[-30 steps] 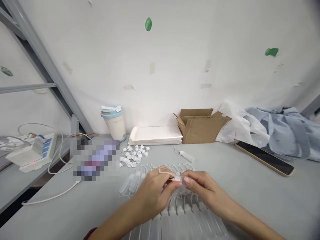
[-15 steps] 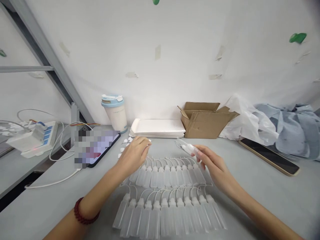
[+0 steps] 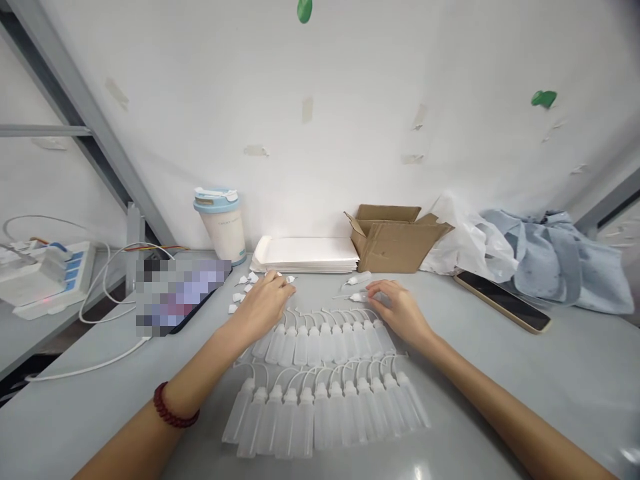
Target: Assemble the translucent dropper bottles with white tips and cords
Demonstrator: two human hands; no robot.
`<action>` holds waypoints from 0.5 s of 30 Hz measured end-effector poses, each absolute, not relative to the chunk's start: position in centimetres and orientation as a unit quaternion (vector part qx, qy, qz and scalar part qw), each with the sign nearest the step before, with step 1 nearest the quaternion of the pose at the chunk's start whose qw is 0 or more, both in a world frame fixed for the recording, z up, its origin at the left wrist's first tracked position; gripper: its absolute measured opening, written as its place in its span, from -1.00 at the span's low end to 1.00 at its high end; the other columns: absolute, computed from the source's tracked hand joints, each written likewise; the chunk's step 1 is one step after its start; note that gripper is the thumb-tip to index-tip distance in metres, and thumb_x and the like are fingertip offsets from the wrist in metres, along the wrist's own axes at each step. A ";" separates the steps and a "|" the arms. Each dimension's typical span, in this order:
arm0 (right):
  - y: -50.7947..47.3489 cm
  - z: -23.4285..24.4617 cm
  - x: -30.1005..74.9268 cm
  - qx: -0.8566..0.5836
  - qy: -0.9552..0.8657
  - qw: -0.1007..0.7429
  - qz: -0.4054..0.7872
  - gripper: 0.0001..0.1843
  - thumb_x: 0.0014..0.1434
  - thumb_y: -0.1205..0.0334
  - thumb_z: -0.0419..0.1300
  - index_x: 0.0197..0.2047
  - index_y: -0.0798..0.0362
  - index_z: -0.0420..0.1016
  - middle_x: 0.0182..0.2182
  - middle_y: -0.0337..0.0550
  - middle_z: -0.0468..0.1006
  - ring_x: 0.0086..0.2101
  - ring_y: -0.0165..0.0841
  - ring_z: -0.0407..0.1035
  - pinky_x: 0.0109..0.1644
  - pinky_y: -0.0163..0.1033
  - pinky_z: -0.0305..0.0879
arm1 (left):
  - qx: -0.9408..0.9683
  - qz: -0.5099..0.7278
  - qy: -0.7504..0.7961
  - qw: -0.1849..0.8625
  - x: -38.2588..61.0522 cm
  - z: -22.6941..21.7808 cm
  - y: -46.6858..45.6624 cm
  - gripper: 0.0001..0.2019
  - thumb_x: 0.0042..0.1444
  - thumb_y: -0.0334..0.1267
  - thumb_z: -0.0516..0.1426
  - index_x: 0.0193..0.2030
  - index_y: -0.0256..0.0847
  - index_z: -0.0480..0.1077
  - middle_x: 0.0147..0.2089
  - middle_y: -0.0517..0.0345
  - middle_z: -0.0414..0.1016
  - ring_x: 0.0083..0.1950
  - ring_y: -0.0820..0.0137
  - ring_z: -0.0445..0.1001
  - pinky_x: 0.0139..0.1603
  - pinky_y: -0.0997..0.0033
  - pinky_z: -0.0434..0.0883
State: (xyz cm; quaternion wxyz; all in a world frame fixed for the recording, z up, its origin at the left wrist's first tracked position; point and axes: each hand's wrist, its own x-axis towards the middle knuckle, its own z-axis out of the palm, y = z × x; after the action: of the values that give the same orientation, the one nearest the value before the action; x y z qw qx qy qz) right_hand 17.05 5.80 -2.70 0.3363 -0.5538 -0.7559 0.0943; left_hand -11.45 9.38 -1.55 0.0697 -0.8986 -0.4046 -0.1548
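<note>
Two rows of small clear squeeze bottles lie on the grey table, a back row (image 3: 320, 340) and a front row (image 3: 325, 413). My right hand (image 3: 400, 312) rests at the right end of the back row, its fingers closed on one more small bottle (image 3: 361, 297) whose tip points left. Another loose bottle (image 3: 359, 279) lies just beyond it. My left hand (image 3: 265, 303) is on a scatter of small white caps (image 3: 245, 283), fingers bent together; what they pinch is hidden. A dark red bead bracelet sits on that wrist.
Along the wall stand a lidded cup (image 3: 220, 223), a stack of white trays (image 3: 305, 253), an open cardboard box (image 3: 395, 240), a plastic bag (image 3: 465, 247) and blue cloth (image 3: 555, 260). A phone (image 3: 503, 301) lies right, another phone (image 3: 180, 297) with cable left, and a power strip (image 3: 45, 280) lies beyond.
Both hands parted from working one bottle close to me. The left went out to the caps; the right carried the bottle to the back row's right end and lowered it.
</note>
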 end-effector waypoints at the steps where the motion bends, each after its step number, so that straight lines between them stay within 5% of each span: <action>1: 5.9 -2.8 17.1 -0.555 -0.756 0.333 0.095 -0.91 0.09 0.34 0.08 -0.39 0.06 0.40 -0.26 -0.07 0.52 -0.18 -0.23 0.34 -0.05 -0.12 0.22 | -0.899 -0.151 -0.406 0.069 -11.5 -1.6 9.4 -0.71 0.07 -0.58 -0.04 -0.26 -0.26 0.47 -0.33 -0.03 0.46 -0.18 0.18 0.32 -0.22 0.19 0.35; 10: 5.7 -2.0 17.6 -0.616 -0.722 0.301 0.090 -0.82 0.11 0.34 0.03 -0.31 0.10 0.46 -0.18 0.02 0.44 -0.09 -0.19 0.27 -0.01 -0.11 0.17 | -0.898 -0.149 -0.412 0.043 -11.9 -2.1 9.6 -0.72 0.13 -0.47 -0.06 -0.26 -0.22 0.47 -0.35 0.01 0.45 -0.21 0.20 0.34 -0.25 0.24 0.34; 15: 3.1 0.7 17.6 -0.622 -0.728 0.234 0.167 -0.85 0.06 0.25 0.07 -0.48 0.08 0.39 -0.55 -0.22 0.44 -0.51 -0.40 0.29 -0.43 -0.31 0.17 | -0.888 -0.179 -0.422 0.041 -11.9 -2.2 9.8 -0.73 0.17 -0.35 -0.08 -0.15 -0.27 0.43 -0.28 -0.04 0.45 -0.16 0.14 0.32 -0.21 0.16 0.34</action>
State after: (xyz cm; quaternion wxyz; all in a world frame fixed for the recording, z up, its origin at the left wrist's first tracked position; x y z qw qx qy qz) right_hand 17.62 3.06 0.69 0.2343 -0.6216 -0.7285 0.1674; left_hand -11.90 9.77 -2.25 0.0412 -0.8880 -0.4215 -0.1789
